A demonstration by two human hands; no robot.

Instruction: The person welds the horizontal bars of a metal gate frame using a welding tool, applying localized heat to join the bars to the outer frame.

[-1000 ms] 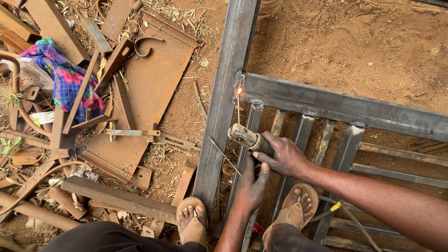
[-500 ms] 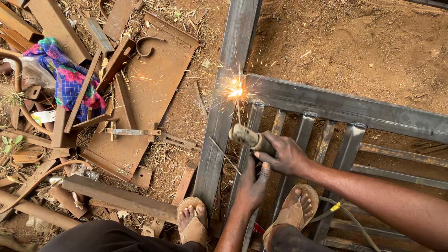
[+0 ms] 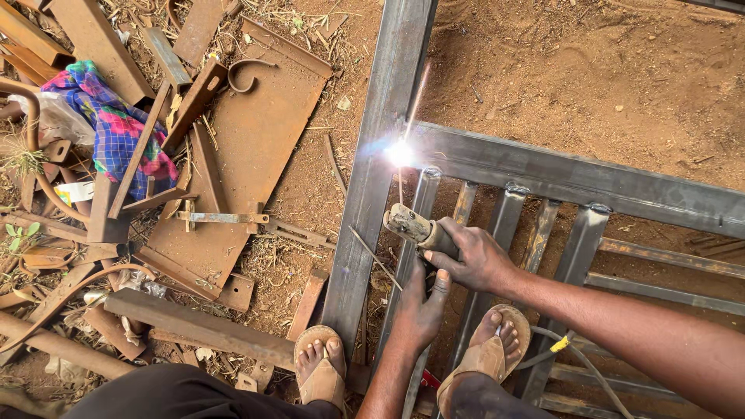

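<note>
Welding at the corner of a steel gate frame [image 3: 574, 180] lying flat on bare red earth. Gripping the electrode holder [image 3: 410, 226] with the right hand [image 3: 475, 257], fingers wrapped closed around its dark handle. Feeding a thin rod straight up from the holder to the bright arc [image 3: 400, 153], sitting where the long upright rail [image 3: 388, 116] meets the cross rail, right beside the top of the first slat [image 3: 423, 198]. Bracing with the left hand [image 3: 419, 310] just beneath, thumb raised and touching the right hand; probably closed around a slat of the frame, though hidden from this angle, so not telling for certain. Standing in sandals, left foot [image 3: 320, 365] on the bottom of the upright rail, right foot [image 3: 489, 353] on the slats. Trailing a cable [image 3: 570, 353] off behind the right foot.

Doing this well, judging from the setup: keeping the rod tip close and steady over the seam, letting the left hand keep supporting the right, moving slowly enough to fill the corner, holding the rod at a slight lean rather than dead upright.

Lying well apart to the left: a rusty plate [image 3: 248, 140], scrap bars, a bright patterned cloth [image 3: 116, 128].
</note>
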